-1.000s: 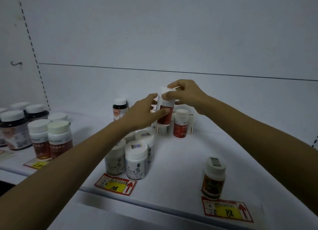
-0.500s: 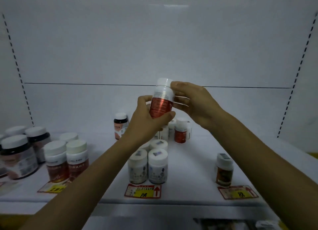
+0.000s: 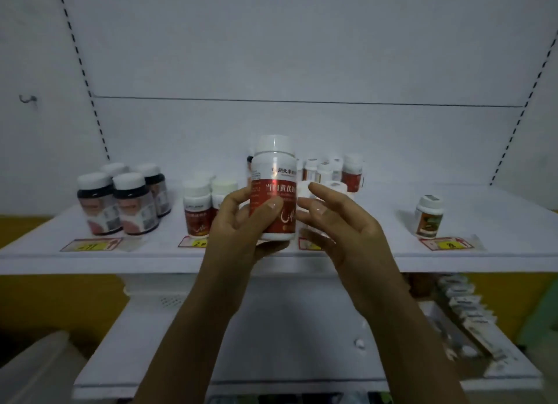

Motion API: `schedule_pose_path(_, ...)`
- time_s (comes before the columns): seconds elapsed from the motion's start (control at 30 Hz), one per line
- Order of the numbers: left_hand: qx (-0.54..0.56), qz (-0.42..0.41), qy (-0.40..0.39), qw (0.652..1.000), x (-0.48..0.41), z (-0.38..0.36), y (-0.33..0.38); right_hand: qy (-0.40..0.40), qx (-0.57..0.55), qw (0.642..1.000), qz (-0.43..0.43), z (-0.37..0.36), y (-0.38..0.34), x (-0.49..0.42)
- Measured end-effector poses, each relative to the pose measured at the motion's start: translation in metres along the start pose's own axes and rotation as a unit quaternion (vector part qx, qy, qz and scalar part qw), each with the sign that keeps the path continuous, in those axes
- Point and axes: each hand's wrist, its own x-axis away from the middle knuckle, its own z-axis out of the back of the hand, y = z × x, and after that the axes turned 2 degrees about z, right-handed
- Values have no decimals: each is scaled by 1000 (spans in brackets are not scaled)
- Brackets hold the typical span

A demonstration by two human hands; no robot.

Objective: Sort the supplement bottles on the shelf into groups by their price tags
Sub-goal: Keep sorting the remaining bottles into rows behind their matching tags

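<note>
Clearly the risks run along the shelf point(image 3: 383, 222) from one end to the other. At far left, four dark-bodied bottles point(image 3: 120, 201) stand packed behind a price tag point(image 3: 90, 246) whose figures are too blurred to read, so a misjudged number could send a bottle to the wrong group. Next comes a pair of red-label bottles point(image 3: 199, 207), their tag point(image 3: 196, 243) partly covered by the left wrist. They look like a match for the held bottle, and setting it down beside them could knock one over, since they stand close together. The left hand point(image 3: 241, 231) clamps the held bottle point(image 3: 273, 192) upright in the air in front of the shelf, thumb across the glossy red label and fingers behind. With only one hand gripping, the smooth plastic could slip and fall onto the lower shelf. The right hand point(image 3: 341, 231) hangs just beside the bottle with fingers apart and relaxed, holding nothing; whether it touches the bottle I cannot tell. Behind it, a back cluster of small bottles point(image 3: 332, 171) stands unsorted, easy to topple when reaching in. At far right, a lone bottle point(image 3: 428, 216) stands behind its own tag point(image 3: 447, 244), well apart from the others.
</note>
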Motion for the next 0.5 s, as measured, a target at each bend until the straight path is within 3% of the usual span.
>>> schedule_pose_path(0.27,24,10,32,999,42,33,-1,-70,29,997,31,-42,13,21)
schedule_pose_path(0.5,68,47,82,993,57,33,-2,-120,-11,993,-2,-36,24,16)
